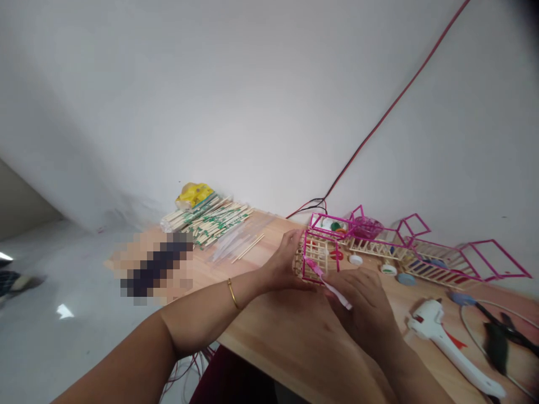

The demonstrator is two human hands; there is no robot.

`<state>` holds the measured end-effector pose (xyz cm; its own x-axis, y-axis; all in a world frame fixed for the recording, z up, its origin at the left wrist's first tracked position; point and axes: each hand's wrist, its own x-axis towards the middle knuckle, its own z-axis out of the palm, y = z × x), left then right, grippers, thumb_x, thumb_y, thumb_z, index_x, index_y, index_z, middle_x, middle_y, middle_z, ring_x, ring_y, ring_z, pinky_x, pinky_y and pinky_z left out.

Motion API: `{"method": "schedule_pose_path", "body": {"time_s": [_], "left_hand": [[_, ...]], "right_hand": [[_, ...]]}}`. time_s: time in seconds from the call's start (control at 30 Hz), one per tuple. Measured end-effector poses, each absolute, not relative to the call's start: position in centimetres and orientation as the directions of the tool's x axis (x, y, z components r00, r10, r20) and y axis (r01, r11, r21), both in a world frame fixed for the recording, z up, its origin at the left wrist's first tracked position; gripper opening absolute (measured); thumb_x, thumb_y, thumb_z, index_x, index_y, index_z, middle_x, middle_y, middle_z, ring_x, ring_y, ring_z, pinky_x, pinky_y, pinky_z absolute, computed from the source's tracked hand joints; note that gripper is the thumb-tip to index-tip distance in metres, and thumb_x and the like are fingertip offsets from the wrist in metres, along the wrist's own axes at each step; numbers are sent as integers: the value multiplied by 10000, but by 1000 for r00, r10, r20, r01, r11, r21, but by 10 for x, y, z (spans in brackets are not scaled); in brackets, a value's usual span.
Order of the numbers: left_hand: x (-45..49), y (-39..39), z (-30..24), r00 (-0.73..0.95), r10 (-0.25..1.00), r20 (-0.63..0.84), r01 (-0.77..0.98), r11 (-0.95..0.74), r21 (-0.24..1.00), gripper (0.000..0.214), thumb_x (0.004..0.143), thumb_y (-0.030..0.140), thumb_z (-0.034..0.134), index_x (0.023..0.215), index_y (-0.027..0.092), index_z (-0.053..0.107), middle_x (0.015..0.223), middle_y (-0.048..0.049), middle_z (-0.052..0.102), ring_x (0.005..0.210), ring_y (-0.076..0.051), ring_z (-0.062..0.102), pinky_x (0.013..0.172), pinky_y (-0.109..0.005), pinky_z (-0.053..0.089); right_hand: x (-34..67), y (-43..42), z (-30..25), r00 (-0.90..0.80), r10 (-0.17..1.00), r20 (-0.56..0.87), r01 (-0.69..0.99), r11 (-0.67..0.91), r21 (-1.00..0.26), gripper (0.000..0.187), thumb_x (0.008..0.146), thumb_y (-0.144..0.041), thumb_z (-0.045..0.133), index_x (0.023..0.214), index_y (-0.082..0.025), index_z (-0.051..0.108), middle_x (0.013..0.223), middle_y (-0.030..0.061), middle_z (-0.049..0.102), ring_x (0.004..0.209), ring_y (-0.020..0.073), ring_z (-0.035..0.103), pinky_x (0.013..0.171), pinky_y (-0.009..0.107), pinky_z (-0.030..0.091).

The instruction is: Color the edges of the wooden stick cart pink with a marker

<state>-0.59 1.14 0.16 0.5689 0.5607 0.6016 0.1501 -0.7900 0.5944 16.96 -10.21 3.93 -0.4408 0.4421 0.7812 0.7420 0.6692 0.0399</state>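
At the middle of the table, my left hand (287, 262) grips the side of a small stick frame (319, 250), a lattice of pale wooden sticks with magenta edges. My right hand (362, 297) is closed around a slim brush-like tool (337, 293) with a pink head and a pale pink-white handle. The tool's pink head lies against the near magenta edge of the frame. Part of the handle is hidden, and my left fingertips are behind the frame. Behind and right of it stand more stick structures (374, 247) with magenta parts.
A white glue gun (455, 348) lies at right beside dark-handled tools (501, 331) and a cable. Bottle caps (388, 270) sit near the structures. Bundled sticks (221, 221), clear glue sticks (236, 241) and a yellow bag (194, 195) are at left. The wall (269, 112) borders the table.
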Motion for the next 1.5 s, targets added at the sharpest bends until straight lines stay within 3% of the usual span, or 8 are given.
{"method": "schedule_pose_path", "body": {"time_s": [0.3, 0.57, 0.97, 1.3, 1.5], "left_hand": [[-8, 19, -4, 470, 619, 629, 80, -740, 668, 1159, 489, 538, 919, 1446, 192, 364, 1416, -159, 433, 1343, -359, 395, 1193, -559, 324], [-12, 19, 3, 513, 682, 521, -3, -606, 796, 1188, 440, 523, 937, 1429, 169, 383, 1391, -159, 418, 1360, -377, 393, 1191, -576, 335], [-12, 21, 0, 543, 649, 533, -39, -614, 788, 1240, 445, 450, 950, 1480, 173, 325, 1431, -173, 393, 1390, -378, 389, 1196, -560, 356], [-11, 19, 2, 513, 678, 527, -27, -601, 799, 1156, 437, 507, 945, 1410, 182, 412, 1393, -148, 424, 1369, -365, 402, 1192, -548, 357], [-13, 19, 2, 559, 615, 556, -6, -668, 744, 1183, 465, 496, 942, 1453, 183, 371, 1412, -157, 445, 1357, -361, 407, 1187, -558, 348]], "right_hand": [[172, -108, 47, -436, 442, 784, 694, 719, -20, 218, 871, -109, 589, 1061, -214, 594, 844, 9, 724, 765, 138, 657, 781, 336, 434], [200, -103, 47, -128, 443, 887, 863, 490, -120, 125, 869, -151, 616, 974, -216, 637, 824, 31, 686, 776, 181, 638, 779, 344, 457], [202, -99, 46, -148, 449, 881, 892, 446, -77, 103, 882, -179, 596, 962, -219, 648, 822, 25, 704, 760, 181, 642, 775, 341, 438], [201, -102, 47, -191, 460, 867, 875, 480, -63, 81, 888, -165, 588, 929, -218, 633, 790, 23, 685, 755, 175, 629, 785, 350, 431], [204, -99, 44, -180, 467, 866, 905, 424, -41, 130, 915, -206, 585, 1027, -212, 651, 900, 50, 719, 818, 192, 646, 789, 346, 435]]}}
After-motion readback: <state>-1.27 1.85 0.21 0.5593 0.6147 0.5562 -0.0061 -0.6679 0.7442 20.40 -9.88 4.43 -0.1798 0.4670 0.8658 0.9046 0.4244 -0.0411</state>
